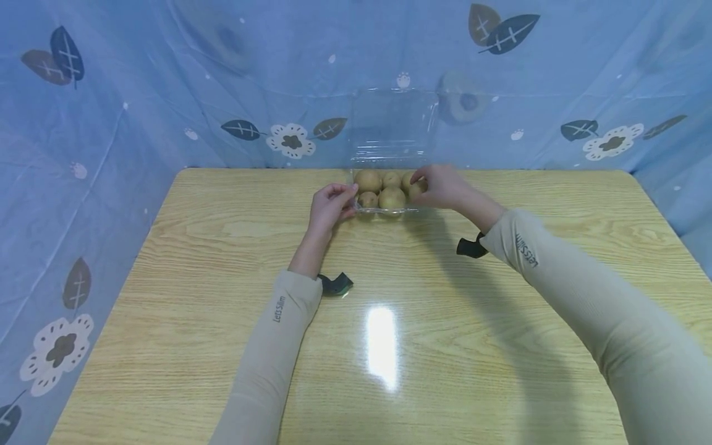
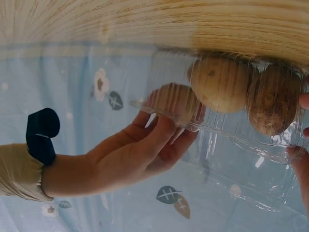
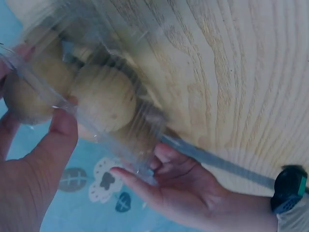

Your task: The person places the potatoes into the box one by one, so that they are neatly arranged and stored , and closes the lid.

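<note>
A clear plastic clamshell box (image 1: pixel 387 211) sits at the far middle of the wooden table (image 1: pixel 222 259), its lid (image 1: pixel 392 127) standing open against the curtain. Several round brown fruits (image 1: pixel 392 198) fill it. My left hand (image 1: pixel 346 198) pinches the box's left rim; in the left wrist view its fingers (image 2: pixel 161 137) curl under the rim beside the fruits (image 2: pixel 219 82). On the right side, my right hand (image 1: pixel 424 187) grips the rim. The right wrist view has its thumb (image 3: pixel 63 130) pressed on the clear rim over a fruit (image 3: pixel 101 99).
Blue leaf-and-flower curtain (image 1: pixel 100 123) walls in the table on the left, back and right. Black wrist straps (image 1: pixel 335 283) (image 1: pixel 471 247) hang by both sleeves. A bright glare patch (image 1: pixel 382 346) lies on the near middle of the tabletop.
</note>
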A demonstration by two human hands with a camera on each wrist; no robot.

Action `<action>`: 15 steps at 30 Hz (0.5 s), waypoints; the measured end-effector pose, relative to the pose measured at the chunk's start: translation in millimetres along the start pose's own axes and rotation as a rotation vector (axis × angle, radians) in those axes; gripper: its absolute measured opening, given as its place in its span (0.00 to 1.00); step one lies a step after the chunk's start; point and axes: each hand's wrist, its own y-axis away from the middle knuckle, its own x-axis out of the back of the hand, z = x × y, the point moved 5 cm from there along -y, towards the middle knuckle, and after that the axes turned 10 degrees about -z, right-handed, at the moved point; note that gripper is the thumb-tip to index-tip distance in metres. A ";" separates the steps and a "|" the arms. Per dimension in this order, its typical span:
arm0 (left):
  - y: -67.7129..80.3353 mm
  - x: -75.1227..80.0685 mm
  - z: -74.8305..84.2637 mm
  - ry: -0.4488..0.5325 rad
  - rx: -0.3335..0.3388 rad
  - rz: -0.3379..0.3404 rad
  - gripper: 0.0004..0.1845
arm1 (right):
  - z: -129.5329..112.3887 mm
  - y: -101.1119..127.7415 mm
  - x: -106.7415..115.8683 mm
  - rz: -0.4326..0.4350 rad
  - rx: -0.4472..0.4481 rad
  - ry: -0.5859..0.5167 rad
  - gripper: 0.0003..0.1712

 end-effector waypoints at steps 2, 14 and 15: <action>0.1 0.4 -0.1 -0.002 0.000 0.000 0.13 | -1.9 -3.9 -2.2 -0.016 -0.020 0.014 0.24; 2.6 -0.5 2.2 -0.010 0.005 -0.002 0.12 | 1.2 -11.2 -8.6 0.005 -0.078 0.020 0.24; 2.8 -0.3 2.3 -0.010 0.005 -0.003 0.12 | 1.2 -11.6 -9.0 0.010 -0.075 0.023 0.24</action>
